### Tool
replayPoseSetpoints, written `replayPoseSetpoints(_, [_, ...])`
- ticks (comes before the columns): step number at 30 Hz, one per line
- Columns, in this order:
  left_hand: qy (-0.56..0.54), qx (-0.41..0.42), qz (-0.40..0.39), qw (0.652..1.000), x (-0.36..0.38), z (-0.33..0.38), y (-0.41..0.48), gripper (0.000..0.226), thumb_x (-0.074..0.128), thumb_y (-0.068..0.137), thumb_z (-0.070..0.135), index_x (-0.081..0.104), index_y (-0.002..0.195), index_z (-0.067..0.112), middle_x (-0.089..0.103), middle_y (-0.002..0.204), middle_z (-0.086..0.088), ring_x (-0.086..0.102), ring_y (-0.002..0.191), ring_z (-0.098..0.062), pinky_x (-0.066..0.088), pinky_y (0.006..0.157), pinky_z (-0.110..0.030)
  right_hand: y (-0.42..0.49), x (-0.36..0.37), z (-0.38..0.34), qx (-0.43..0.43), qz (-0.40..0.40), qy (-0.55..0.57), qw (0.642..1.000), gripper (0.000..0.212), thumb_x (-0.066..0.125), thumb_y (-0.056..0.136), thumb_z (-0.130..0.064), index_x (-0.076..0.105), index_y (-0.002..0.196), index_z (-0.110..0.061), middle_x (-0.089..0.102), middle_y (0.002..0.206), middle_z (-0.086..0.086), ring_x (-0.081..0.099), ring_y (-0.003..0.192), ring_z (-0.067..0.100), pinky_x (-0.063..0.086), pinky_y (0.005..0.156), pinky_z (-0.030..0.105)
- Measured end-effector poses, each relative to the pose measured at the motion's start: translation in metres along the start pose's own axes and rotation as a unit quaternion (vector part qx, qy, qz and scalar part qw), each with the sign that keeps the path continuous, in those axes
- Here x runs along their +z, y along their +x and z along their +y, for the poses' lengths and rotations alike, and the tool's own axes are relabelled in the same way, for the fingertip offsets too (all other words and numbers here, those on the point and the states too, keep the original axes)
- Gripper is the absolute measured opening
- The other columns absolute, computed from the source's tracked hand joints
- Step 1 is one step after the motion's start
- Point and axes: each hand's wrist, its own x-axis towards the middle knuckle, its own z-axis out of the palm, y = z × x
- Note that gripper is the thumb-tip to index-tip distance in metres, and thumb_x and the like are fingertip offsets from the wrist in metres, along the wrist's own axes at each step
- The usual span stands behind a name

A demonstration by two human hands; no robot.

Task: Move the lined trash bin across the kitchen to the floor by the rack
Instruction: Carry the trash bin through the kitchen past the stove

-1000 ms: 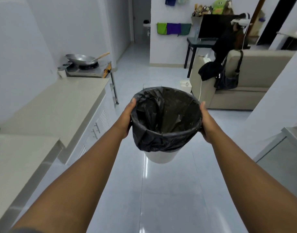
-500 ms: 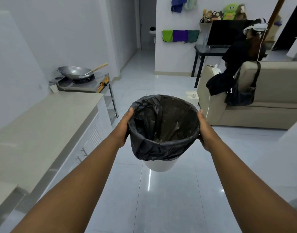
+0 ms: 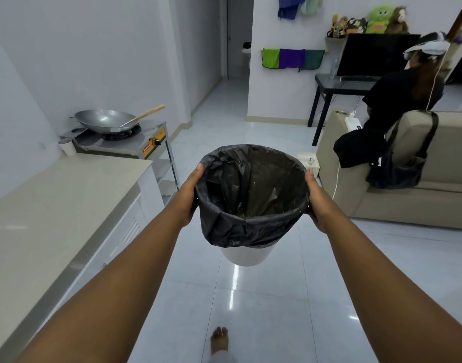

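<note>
A white trash bin (image 3: 247,256) lined with a black plastic bag (image 3: 251,195) hangs in the air in front of me, above the tiled floor. My left hand (image 3: 189,197) presses its left side just under the rim and my right hand (image 3: 317,203) presses the right side. The bag looks empty inside. A metal rack (image 3: 169,166) carrying a gas stove and a wok (image 3: 104,120) stands ahead on the left, past the counter's end. The rack's lower shelves are partly hidden by the counter.
A beige counter (image 3: 62,205) with white cabinet doors runs along my left. A beige sofa (image 3: 418,205) with black bags and a seated person fills the right. A white power strip (image 3: 309,162) lies on the floor behind the bin. My bare foot (image 3: 219,339) shows below.
I have walked forward with the bin held in both hands. The rack, wok and sofa are closer and larger, and my foot has come into view.
</note>
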Motion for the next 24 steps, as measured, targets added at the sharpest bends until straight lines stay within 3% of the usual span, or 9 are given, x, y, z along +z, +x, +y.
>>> replayPoseSetpoints(4, [0.006,0.007,-0.02,1.0,-0.012,0.008,0.078,0.092,0.05,0.071,0.085,0.052,0.145,0.032,0.059,0.146,0.0,0.051,0.137,-0.023,0.033,0.119,-0.046,0.073,-0.002,-0.015,0.003,0.003,-0.004,1.0,0.089,0.024,0.08,-0.084,0.036,0.152,-0.034,0.044,0.154,0.002,0.043,0.139,0.025,0.034,0.115,0.048])
replayPoseSetpoints(11, [0.018,0.005,-0.038,0.999,-0.037,0.03,0.213,0.075,0.041,0.085,0.077,0.052,0.144,0.033,0.062,0.142,0.004,0.056,0.132,-0.017,0.044,0.103,-0.033,0.194,0.0,-0.048,0.011,0.012,-0.007,1.0,0.081,0.019,0.087,-0.077,0.032,0.153,-0.032,0.042,0.155,0.004,0.043,0.138,0.028,0.043,0.1,0.037])
replayPoseSetpoints(15, [0.035,0.005,-0.047,0.998,-0.046,0.039,0.286,0.073,0.04,0.086,0.076,0.05,0.145,0.034,0.061,0.144,0.005,0.056,0.132,-0.017,0.042,0.109,-0.037,0.266,-0.004,-0.056,0.023,0.02,0.005,1.0,0.084,0.021,0.084,-0.081,0.033,0.153,-0.033,0.044,0.155,0.004,0.045,0.137,0.029,0.04,0.11,0.045])
replayPoseSetpoints(24, [0.014,-0.006,-0.028,0.999,-0.043,0.045,0.419,0.085,0.049,0.074,0.084,0.053,0.143,0.035,0.062,0.142,0.005,0.055,0.133,-0.019,0.04,0.114,-0.042,0.403,-0.024,-0.074,0.017,0.017,0.005,1.0,0.079,0.022,0.087,-0.079,0.035,0.151,-0.035,0.044,0.154,0.002,0.046,0.135,0.026,0.045,0.101,0.04])
